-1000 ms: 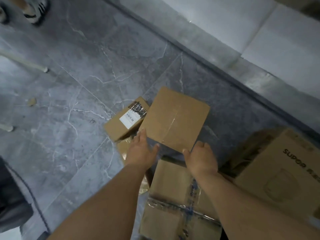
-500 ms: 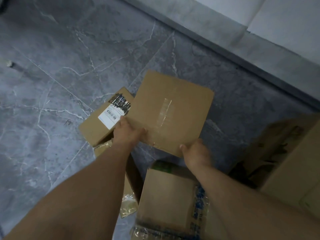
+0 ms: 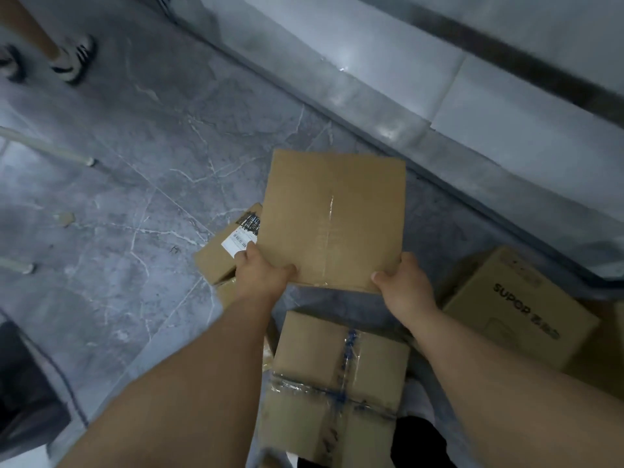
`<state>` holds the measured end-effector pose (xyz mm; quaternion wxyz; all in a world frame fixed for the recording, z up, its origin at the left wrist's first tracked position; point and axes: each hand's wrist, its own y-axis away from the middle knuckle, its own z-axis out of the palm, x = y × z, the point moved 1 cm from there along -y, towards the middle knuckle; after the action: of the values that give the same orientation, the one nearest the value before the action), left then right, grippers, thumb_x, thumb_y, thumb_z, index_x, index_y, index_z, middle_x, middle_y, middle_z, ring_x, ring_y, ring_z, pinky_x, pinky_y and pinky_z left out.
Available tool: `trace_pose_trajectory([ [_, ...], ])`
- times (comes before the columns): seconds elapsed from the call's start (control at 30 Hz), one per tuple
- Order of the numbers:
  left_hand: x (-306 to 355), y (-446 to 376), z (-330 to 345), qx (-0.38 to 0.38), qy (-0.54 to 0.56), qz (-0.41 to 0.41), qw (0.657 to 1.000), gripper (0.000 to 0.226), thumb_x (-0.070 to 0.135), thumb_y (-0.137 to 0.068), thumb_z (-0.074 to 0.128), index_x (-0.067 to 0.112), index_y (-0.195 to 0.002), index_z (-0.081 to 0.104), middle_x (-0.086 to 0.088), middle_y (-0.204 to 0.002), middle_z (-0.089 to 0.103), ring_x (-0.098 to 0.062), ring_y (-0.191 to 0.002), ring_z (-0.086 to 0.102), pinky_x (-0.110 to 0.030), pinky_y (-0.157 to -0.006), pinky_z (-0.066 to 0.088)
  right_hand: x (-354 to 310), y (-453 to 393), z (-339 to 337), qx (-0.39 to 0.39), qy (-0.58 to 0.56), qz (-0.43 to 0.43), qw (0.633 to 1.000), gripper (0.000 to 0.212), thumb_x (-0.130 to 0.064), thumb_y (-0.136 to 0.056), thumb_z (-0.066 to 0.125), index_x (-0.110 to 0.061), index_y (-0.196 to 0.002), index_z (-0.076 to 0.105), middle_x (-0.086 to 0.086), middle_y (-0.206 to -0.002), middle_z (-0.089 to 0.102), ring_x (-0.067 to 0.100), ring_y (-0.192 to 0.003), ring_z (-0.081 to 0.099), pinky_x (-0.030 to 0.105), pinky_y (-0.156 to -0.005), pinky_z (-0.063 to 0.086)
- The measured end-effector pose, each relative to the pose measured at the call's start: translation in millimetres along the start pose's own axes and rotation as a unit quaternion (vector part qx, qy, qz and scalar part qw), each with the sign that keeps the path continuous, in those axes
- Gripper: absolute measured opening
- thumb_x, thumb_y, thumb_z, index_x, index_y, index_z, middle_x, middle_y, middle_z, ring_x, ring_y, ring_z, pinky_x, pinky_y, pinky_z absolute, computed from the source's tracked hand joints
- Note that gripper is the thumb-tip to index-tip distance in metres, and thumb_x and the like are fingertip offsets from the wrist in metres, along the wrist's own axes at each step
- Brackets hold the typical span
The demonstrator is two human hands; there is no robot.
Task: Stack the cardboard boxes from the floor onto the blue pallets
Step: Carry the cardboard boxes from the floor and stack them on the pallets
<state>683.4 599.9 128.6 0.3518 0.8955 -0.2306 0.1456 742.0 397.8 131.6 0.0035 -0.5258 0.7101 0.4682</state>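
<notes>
A plain taped cardboard box (image 3: 332, 219) is lifted off the grey floor, held by its near edge. My left hand (image 3: 261, 273) grips its near left corner, thumb on top. My right hand (image 3: 403, 287) grips its near right corner the same way. Under its left side lies a smaller box with a white label (image 3: 223, 255). Below my hands sits a box bound with blue tape (image 3: 337, 376). At the right stands a printed SUPOR box (image 3: 520, 309). No blue pallet is in view.
A grey marble floor (image 3: 135, 197) stretches to the left. A raised light stone ledge (image 3: 439, 96) runs diagonally at the upper right. Another person's feet in striped shoes (image 3: 72, 59) stand at the top left. White bar ends (image 3: 89, 161) lie at the left.
Both hands closed on the plain box's near edge and raised it from the floor. The box turned squarer to me, and the view tilted up.
</notes>
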Motion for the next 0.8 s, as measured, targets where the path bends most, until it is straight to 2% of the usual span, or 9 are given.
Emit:
trace_pose_trajectory([
  [0.1,31.6,56.9,-33.3,0.003,0.020,-0.003,1.000,0.076,0.029,-0.071,0.073,0.005,-0.133,0.035,-0.011,-0.128,0.038,-0.032,-0.116,0.046,-0.035,-0.093,0.038,-16.8,42.8,-52.1,-0.009,0.003,-0.015,1.000,0.043,-0.025,-0.090,0.058,-0.006,-0.123,0.040,0.015,-0.123,0.055,0.034,-0.112,0.053,0.032,-0.081,0.040],
  [0.23,64.3,128.3,-70.7,0.011,0.047,0.001,0.999,0.075,0.029,-0.070,0.074,0.009,-0.132,0.036,-0.012,-0.128,0.044,-0.032,-0.115,0.048,-0.036,-0.095,0.041,-30.7,100.4,-115.0,-0.021,0.002,-0.036,0.999,0.044,-0.024,-0.092,0.055,-0.006,-0.128,0.036,0.015,-0.124,0.054,0.032,-0.111,0.053,0.037,-0.088,0.044],
  [0.37,82.9,186.9,-92.6,0.003,0.098,0.017,0.995,0.069,0.027,-0.068,0.076,0.015,-0.126,0.040,-0.009,-0.123,0.053,-0.030,-0.110,0.054,-0.036,-0.095,0.044,-33.7,151.3,-164.5,-0.005,0.010,-0.065,0.998,0.043,-0.023,-0.092,0.055,-0.007,-0.128,0.037,0.014,-0.124,0.054,0.031,-0.109,0.054,0.034,-0.081,0.044],
  [0.57,90.3,262.9,-106.5,-0.005,0.111,0.071,0.991,0.067,0.024,-0.066,0.077,0.018,-0.123,0.042,-0.006,-0.118,0.056,-0.026,-0.106,0.056,-0.030,-0.091,0.043,-6.0,227.9,-209.5,0.032,-0.001,-0.072,0.997,0.044,-0.025,-0.091,0.055,-0.011,-0.128,0.036,0.013,-0.123,0.055,0.031,-0.107,0.055,0.035,-0.081,0.046],
  [0.73,92.9,322.5,-107.6,-0.043,0.083,0.124,0.988,0.072,0.027,-0.066,0.078,0.012,-0.126,0.039,-0.010,-0.126,0.054,-0.029,-0.115,0.053,-0.042,-0.100,0.042,33.1,290.0,-236.2,0.082,-0.025,-0.057,0.995,0.042,-0.026,-0.090,0.057,-0.013,-0.125,0.038,0.010,-0.124,0.056,0.032,-0.110,0.054,0.036,-0.086,0.045],
  [0.8,94.1,346.7,-104.7,-0.059,0.073,0.149,0.984,0.069,0.027,-0.066,0.078,0.011,-0.122,0.042,-0.010,-0.125,0.055,-0.029,-0.115,0.053,-0.043,-0.100,0.042,52.2,312.9,-245.1,0.109,-0.035,-0.047,0.992,0.042,-0.026,-0.089,0.057,-0.014,-0.125,0.039,0.010,-0.123,0.057,0.032,-0.109,0.055,0.034,-0.080,0.044],
])
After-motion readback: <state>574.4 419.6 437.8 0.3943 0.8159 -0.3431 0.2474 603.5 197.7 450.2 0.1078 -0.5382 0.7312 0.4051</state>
